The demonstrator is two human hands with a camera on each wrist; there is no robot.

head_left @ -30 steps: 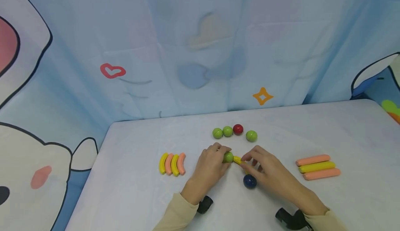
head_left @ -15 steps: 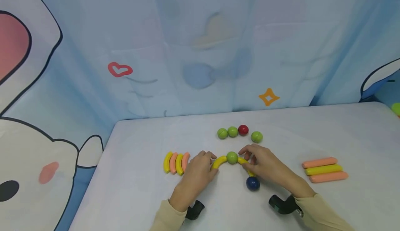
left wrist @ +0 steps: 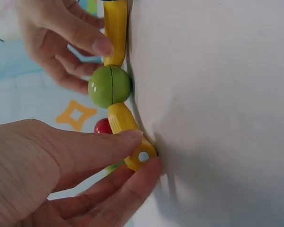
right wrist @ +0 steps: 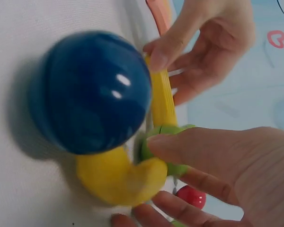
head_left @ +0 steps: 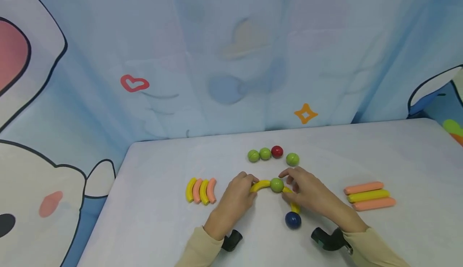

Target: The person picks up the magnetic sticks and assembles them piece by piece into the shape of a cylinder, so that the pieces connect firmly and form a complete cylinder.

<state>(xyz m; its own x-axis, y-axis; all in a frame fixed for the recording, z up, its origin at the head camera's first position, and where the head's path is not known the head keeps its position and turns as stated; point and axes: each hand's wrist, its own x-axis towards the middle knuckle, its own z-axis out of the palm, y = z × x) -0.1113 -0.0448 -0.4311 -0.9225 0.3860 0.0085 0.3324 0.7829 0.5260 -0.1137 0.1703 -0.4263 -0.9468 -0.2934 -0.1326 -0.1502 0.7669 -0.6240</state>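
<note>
A yellow curved rod point(head_left: 260, 185), a green ball point(head_left: 277, 185), a second yellow curved rod point(head_left: 295, 207) and a blue ball point(head_left: 293, 220) join in a chain, seen in the head view. My left hand point(head_left: 235, 196) pinches the first rod's free end between thumb and fingers; a whitish round tip shows there in the left wrist view. My right hand point(head_left: 312, 190) holds the second rod beside the green ball, its thumb point(left wrist: 103, 46) against the rod. In the right wrist view the blue ball point(right wrist: 92, 92) hangs large in front, at the second rod's other end.
Behind the hands lie several green balls point(head_left: 292, 159) and a red ball point(head_left: 277, 151). Left of them is a row of yellow and orange curved rods point(head_left: 204, 191). At right lie straight rods, two orange and one yellow point(head_left: 368, 196). A printed curtain point(head_left: 231, 58) hangs behind the table.
The left hand has slid left from the green ball to the first rod's free end, uncovering that rod. The right hand stays at the second rod, fingers slightly shifted. The head view sways a little.
</note>
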